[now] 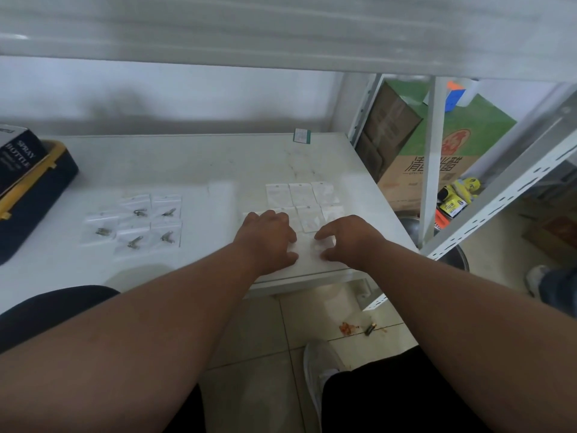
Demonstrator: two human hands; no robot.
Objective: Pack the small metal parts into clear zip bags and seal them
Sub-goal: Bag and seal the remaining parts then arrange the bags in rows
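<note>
1. We see the white glossy counter (pixel 203 164) running from 9 o'clock to the centre, under a white metal shelf board (pixel 281 32) at 12 o'clock.
2. Our left hand (pixel 265 237) and right hand (pixel 346 237) rest side by side just right of centre, near the counter's front edge.
3. Between them lies a clear flat zip bag (pixel 309 248); the fingers and thumb of each grip curl in and touch its opposite edges, the left from 9 o'clock, the right from 3 o'clock. Whether they truly pinch it, we cannot tell.
4. Just beyond the hands, towards 1 o'clock, empty clear zip bags (pixel 301 195) lie flat in two rows, edge to edge.
5. Towards 9 o'clock of the hands, well apart from them, five filled clear zip bags (pixel 137 220) lie in a loose cluster, each with a small metal part (pixel 140 211) inside.
6. At the far 9 o'clock edge sits a dark blue case with yellow trim (pixel 34 195), and on it a black box printed "SPRAY BOTTLE" (pixel 17 154).
7. At 2 o'clock, past the counter's end, a green and brown cardboard carton (pixel 437 151) stands behind a white shelf upright (pixel 432 157).
</note>
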